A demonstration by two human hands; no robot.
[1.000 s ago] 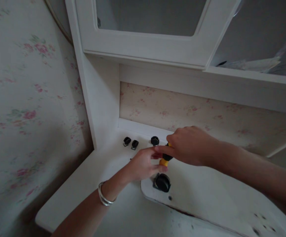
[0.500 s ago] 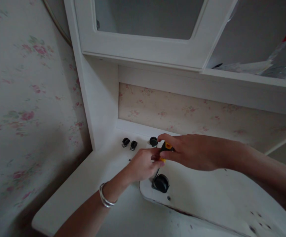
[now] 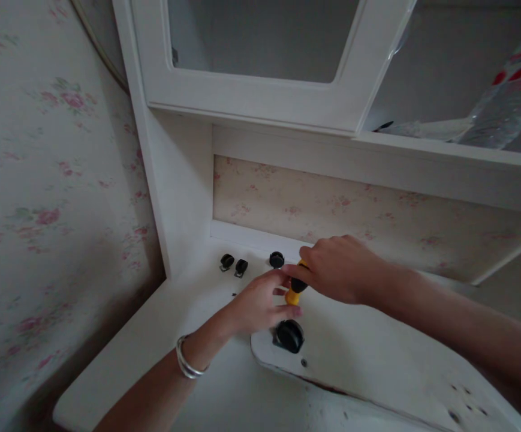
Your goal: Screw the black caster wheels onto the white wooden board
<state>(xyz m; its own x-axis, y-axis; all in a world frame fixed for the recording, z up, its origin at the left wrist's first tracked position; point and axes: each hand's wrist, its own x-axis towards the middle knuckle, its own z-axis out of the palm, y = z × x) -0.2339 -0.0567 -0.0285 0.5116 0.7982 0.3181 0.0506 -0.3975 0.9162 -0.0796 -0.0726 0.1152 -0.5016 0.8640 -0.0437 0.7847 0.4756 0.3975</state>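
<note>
My right hand (image 3: 339,270) is closed round the yellow and black handle of a screwdriver (image 3: 295,289), held nearly upright above a black caster wheel (image 3: 289,335). The caster sits at the rounded corner of a white board (image 3: 377,360) that lies on the white desktop (image 3: 152,342). My left hand (image 3: 258,303), with silver bangles on the wrist, pinches the lower part of the screwdriver just above the caster. The tool's tip is hidden behind my fingers.
Three loose black casters (image 3: 227,261) (image 3: 241,267) (image 3: 277,259) lie at the back of the desktop. A white cabinet door (image 3: 260,90) hangs overhead, and a shelf (image 3: 444,144) at the right holds plastic-wrapped items. Floral wallpaper (image 3: 39,210) covers the left wall.
My right hand's grip on the screwdriver handle has shifted between frames, as in turning it. The left hand has stayed at the shaft. The view has drifted slightly up and right.
</note>
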